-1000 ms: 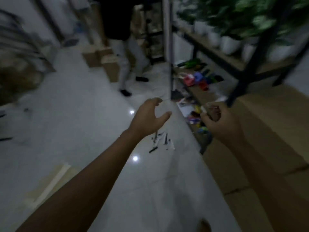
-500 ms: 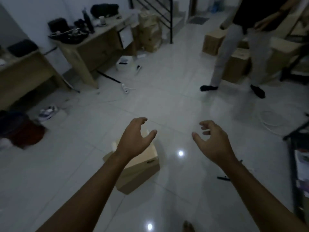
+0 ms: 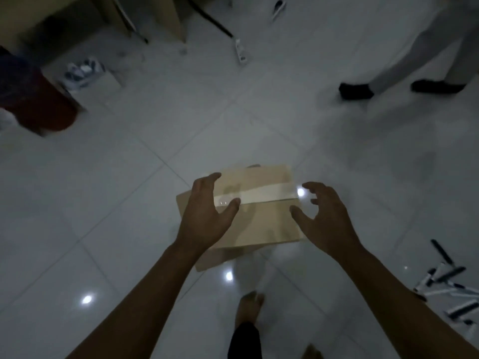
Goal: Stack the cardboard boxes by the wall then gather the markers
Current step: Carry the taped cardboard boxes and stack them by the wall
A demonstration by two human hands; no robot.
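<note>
A small taped cardboard box point(image 3: 261, 216) lies on the white tiled floor straight in front of me. My left hand point(image 3: 206, 213) hovers over its left half, fingers spread and loosely bent, holding nothing. My right hand point(image 3: 325, 216) hangs at the box's right edge, fingers spread and curved, also holding nothing. Whether either hand touches the box is unclear. Several black-and-white markers point(image 3: 448, 288) lie scattered on the floor at the lower right.
Another person's legs and dark shoes point(image 3: 356, 90) stand at the upper right. A wooden desk point(image 3: 145, 14), a power strip point(image 3: 241, 51) with its cable, a red bin point(image 3: 41, 107) and a shoe point(image 3: 83, 71) are at the top and left. My bare foot point(image 3: 248, 307) is below the box.
My view has swung away from the shelves and tipped down onto the floor. The box now lies directly under my hands, and both hands have spread over it.
</note>
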